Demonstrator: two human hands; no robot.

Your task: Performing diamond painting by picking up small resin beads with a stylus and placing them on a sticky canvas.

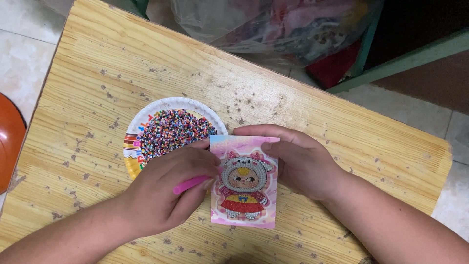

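The pink rectangular diamond-painting card [244,182], showing a bead-studded cartoon figure in a red skirt, lies flat on the scuffed, pale wooden table [317,112], just right of a round paper plate [141,122] heaped with tiny multicoloured beads [173,131]. The card looks thin, light and bendable, its studded surface bumpy and likely to shed beads if flexed; its bare edges seem the safest place to hold it. The right hand [303,164] pins the card's upper right corner and edge, fingers curled over it. The left hand [166,188] is closed around a slim pink plastic applicator pen [190,184], its tip meeting the card's left side. Behind the table sits a clear plastic bag [273,24] of crumpled contents.
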